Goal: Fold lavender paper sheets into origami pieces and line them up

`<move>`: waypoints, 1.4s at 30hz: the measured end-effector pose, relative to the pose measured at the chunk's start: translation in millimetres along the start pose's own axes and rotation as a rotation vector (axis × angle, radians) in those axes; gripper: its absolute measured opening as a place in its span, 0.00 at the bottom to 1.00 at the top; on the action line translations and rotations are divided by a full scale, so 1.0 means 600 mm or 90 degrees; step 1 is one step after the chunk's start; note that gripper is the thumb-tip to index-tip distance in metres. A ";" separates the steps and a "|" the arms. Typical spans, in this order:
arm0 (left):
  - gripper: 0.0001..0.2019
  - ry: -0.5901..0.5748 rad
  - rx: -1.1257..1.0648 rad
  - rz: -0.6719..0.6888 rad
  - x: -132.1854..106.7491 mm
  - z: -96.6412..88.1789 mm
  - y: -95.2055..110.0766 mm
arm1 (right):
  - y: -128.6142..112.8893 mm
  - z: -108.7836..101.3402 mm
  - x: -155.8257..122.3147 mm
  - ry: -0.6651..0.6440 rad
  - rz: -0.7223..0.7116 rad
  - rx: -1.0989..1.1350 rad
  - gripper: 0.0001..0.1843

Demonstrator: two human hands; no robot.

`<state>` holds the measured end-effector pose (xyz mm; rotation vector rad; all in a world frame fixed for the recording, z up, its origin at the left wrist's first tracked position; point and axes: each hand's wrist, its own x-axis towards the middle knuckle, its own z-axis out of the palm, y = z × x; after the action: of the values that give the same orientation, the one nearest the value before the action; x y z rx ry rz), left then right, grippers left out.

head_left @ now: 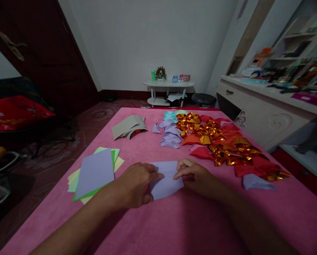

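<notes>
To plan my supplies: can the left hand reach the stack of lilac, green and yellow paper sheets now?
Probably yes: the stack lies beside the left forearm, mostly uncovered, though the left hand touches another lilac paper sheet.

The left grip [138,184] and right grip [197,177] touch a lilac sheet [165,187] on a pink cloth [158,228].

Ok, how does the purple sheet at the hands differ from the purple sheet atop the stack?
The worked sheet shows a line across it, like a crease or folded edge; the stacked sheet looks plain. The left hand and right hand touch the worked sheet; neither hand is on the stacked sheet. Both are purple.
</notes>
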<state>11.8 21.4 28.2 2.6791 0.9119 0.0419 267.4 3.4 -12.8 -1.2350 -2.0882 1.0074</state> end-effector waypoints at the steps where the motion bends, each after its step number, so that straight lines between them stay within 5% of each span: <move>1: 0.27 -0.008 0.002 0.004 -0.001 -0.006 0.002 | 0.003 0.001 0.002 0.006 0.011 0.022 0.12; 6: 0.29 0.000 -0.014 0.007 0.000 -0.008 0.001 | -0.001 0.003 0.010 0.027 0.041 0.078 0.06; 17: 0.08 0.074 -0.196 -0.001 0.021 0.020 -0.035 | 0.011 0.014 0.013 0.077 0.048 0.028 0.10; 22: 0.16 0.135 -0.272 -0.069 0.031 0.042 -0.049 | 0.007 0.020 0.016 0.135 0.051 -0.041 0.13; 35: 0.06 0.183 -0.314 -0.205 0.037 0.065 -0.057 | -0.001 0.048 0.021 0.286 0.170 -0.179 0.07; 42: 0.13 0.191 -0.287 -0.212 0.037 0.067 -0.057 | 0.013 0.051 0.026 0.284 0.231 -0.099 0.33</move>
<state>14.1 49.2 -22.0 2.1123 1.2557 0.5208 242.1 9.6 -36.5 -1.7767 -1.6528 0.6356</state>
